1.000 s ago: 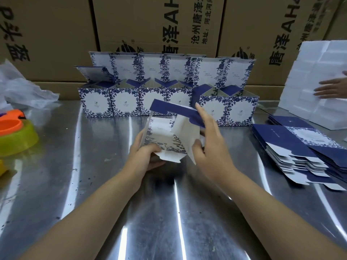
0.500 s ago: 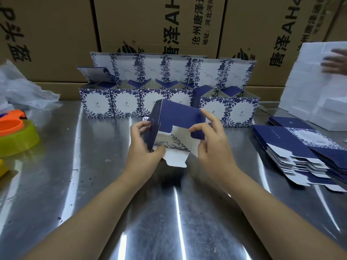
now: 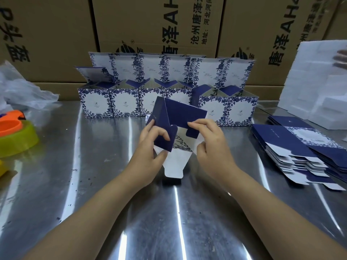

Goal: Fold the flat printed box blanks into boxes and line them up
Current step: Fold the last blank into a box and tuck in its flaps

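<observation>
A half-folded blue-and-white box blank (image 3: 180, 114) is held above the middle of the steel table (image 3: 93, 184). My left hand (image 3: 150, 145) grips its left side and folds a dark blue flap (image 3: 167, 137) inward with the fingers. My right hand (image 3: 210, 141) pinches the large blue flap's lower edge, thumb under it. A white tab hangs down toward the table. Behind them stands a row of several folded boxes (image 3: 167, 102) with lids up. A fanned stack of flat blanks (image 3: 296, 147) lies at the right.
Large brown cartons (image 3: 150, 25) wall off the back. A yellow and orange tape dispenser (image 3: 15, 136) and crumpled plastic (image 3: 24, 91) sit at the left. White foam blocks (image 3: 319, 87) are stacked at the right, where another person's hand (image 3: 340, 59) shows at the frame edge.
The blank was turned so its blue flaps face me. My left hand shifted onto the side flap and bent it in; my right moved down the big flap. The other person's hand rose.
</observation>
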